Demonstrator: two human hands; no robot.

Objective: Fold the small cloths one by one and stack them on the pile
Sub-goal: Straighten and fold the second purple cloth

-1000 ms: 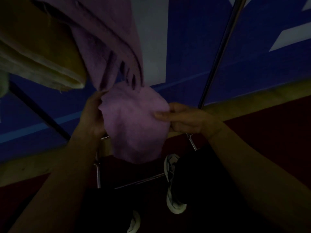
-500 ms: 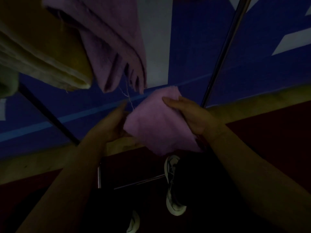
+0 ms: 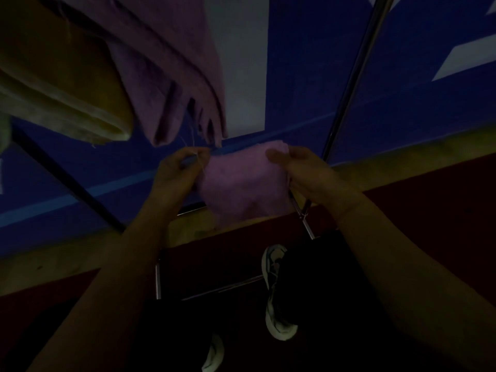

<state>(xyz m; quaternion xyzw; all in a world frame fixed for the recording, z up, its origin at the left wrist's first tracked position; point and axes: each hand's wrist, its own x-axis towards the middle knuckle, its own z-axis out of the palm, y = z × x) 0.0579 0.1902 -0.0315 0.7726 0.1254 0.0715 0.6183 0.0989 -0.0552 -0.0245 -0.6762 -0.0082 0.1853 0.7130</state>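
A small pink cloth (image 3: 243, 183) hangs in the air between my two hands, its top edge stretched level. My left hand (image 3: 179, 170) pinches its upper left corner, with a loose white thread trailing up from the fingers. At the upper right corner my right hand (image 3: 303, 170) pinches the cloth, thumb on the near side. Above and to the left, a pile of folded pink cloths (image 3: 171, 65) overhangs an edge, beside folded yellow cloths (image 3: 61, 84). The scene is very dark.
Thin metal rods (image 3: 349, 89) of a rack cross the view above a blue and white floor. A yellow strip and a dark red area lie below. My white shoe (image 3: 273, 291) and dark trousers are at the bottom.
My hands moved apart and rose, pulling the cloth's top edge taut; before, the right hand lay over the cloth and the left was beside it.
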